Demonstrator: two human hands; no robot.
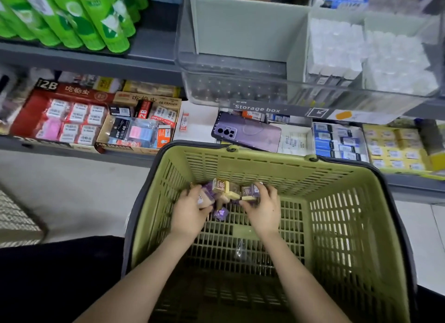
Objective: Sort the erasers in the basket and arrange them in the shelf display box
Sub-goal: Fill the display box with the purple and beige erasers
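The left hand [190, 210] and right hand [263, 208] each clutch small cream-and-purple wrapped erasers [227, 190], heaped between them at the green plastic basket [337, 216]'s far wall.

Before you, the basket [265, 154] is matt olive plastic with slotted walls. The erasers [222, 186] in it wear glossy clear wrap. At the shelf [134, 159] front edge, a display box [125, 146] looks like matt cardboard.

Erasers [226, 190] in basket [337, 202] (before shelf [96, 65])
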